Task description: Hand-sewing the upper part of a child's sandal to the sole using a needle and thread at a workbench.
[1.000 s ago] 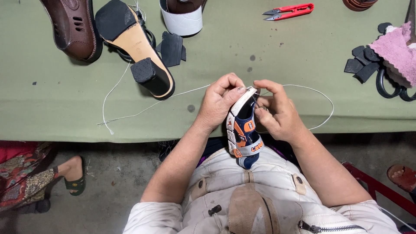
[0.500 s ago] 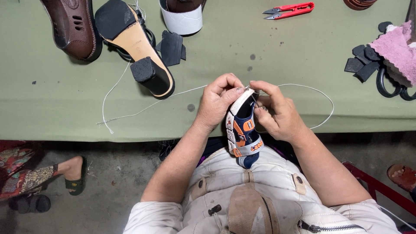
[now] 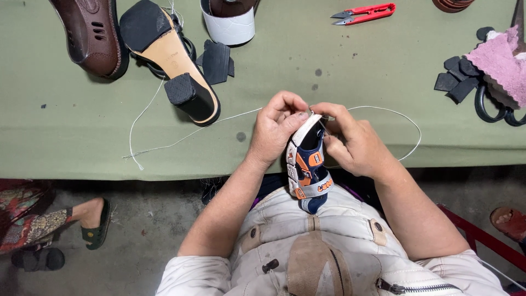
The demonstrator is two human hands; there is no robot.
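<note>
Hand-stitching on a small sandal, held upright above the lap at the tabletop edge.

Left hand (image 3: 276,131) is closed around the top of the blue, orange and white sandal (image 3: 308,164), thumb pressed on its strap; right hand (image 3: 350,140) pinches the white thread (image 3: 383,109) beside that strap, a needle not discernible. Thread loops across the green tabletop (image 3: 82,137), passing beside the heeled shoe (image 3: 172,60). Judgement: brace the sandal firmly, draw thread evenly, keep the loose loop clear of snags.

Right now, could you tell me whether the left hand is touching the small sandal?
Touching. The head view shows the left hand with its fingers wrapped over the top end of the small sandal.
</note>
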